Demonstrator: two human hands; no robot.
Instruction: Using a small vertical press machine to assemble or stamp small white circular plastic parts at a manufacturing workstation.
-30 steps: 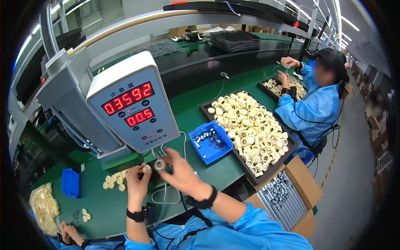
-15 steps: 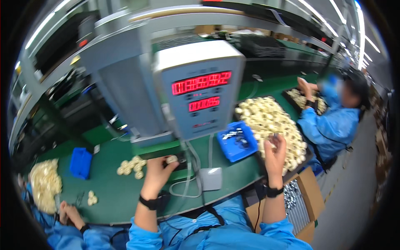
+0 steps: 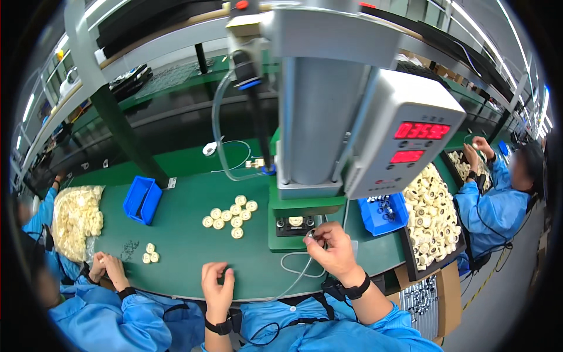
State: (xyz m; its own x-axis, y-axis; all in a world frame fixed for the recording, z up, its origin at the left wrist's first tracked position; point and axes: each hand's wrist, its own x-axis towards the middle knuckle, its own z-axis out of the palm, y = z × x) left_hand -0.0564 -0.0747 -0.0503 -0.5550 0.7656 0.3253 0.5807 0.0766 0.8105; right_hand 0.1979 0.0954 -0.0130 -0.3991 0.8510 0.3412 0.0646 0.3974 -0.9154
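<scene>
A worker [image 3: 293,325] in a blue smock sits at a green bench [image 3: 187,276], both bare hands in the lower middle of the frame. The right hand [image 3: 335,251], just right of center, pinches a small grey piece [image 3: 311,234] between thumb and fingertips, in front of a press [image 3: 314,123] with a tall grey column. Behind those fingers, a round cream wheel [image 3: 296,221] sits in the press's black holder [image 3: 286,230]. The left hand [image 3: 216,289] is raised near the bench's front edge, lower and to the left, fingers curled toward the thumb; a dark spot shows between them, and whether it is a held item cannot be told. A white counter box [image 3: 384,173] with a red lit display is beside the column. Loose cream wheels [image 3: 236,222] lie in a cluster left of the press, with three more [image 3: 151,256] farther left. At center right, a blue bin [image 3: 368,218] of small metal parts stands near a dark tray [image 3: 412,268] heaped with cream wheels; below it, at lower right, a cardboard box [image 3: 450,299] holds metal tubes. Another blue bin [image 3: 142,199] and a clear bag [image 3: 77,223] of cream pieces occupy the left, where a co-worker [image 3: 111,317] bends over the bench; a second co-worker [image 3: 495,202] works at far right.
</scene>
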